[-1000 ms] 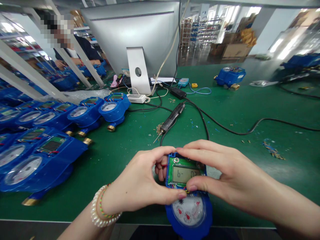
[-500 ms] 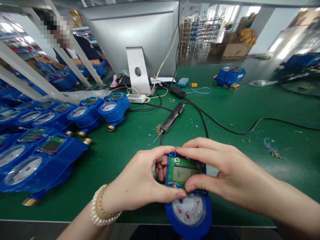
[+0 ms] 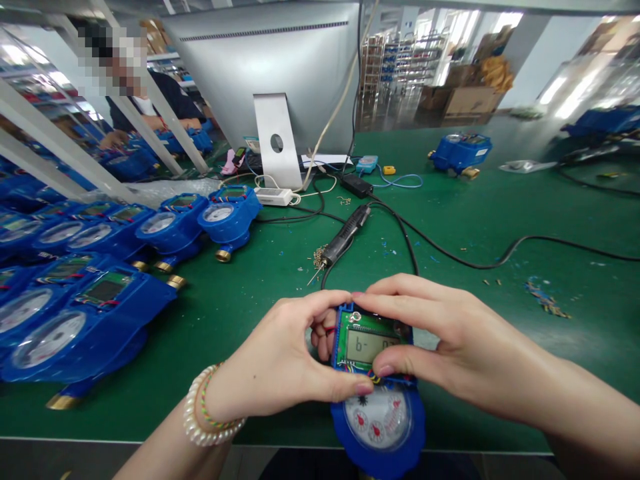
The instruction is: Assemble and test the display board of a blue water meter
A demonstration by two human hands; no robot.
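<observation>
A blue water meter (image 3: 379, 427) is at the table's front edge, its round dial with red pointers facing up. Above the dial sits a green circuit board (image 3: 345, 339) with a lit-looking LCD display (image 3: 373, 347). My left hand (image 3: 287, 353) is closed round the meter's left side, thumb along the lower edge of the board. Gripping from the right, my right hand (image 3: 440, 333) has its fingers over the top edge and its thumb by the display's lower right corner. Coloured wires show near the thumbs. Part of the board is covered by my right hand.
A black electric screwdriver (image 3: 345, 235) lies ahead beside a pile of small screws (image 3: 319, 257). Several blue meters (image 3: 230, 217) stand at left. A monitor (image 3: 270, 67) stands behind, with cables across the table. Another meter (image 3: 461, 155) is at far right. A person (image 3: 165, 93) works across the table.
The meter and both hands stay almost still, with my right thumb slightly shifted right and more wire showing. The other person's hand at the far left has moved lower.
</observation>
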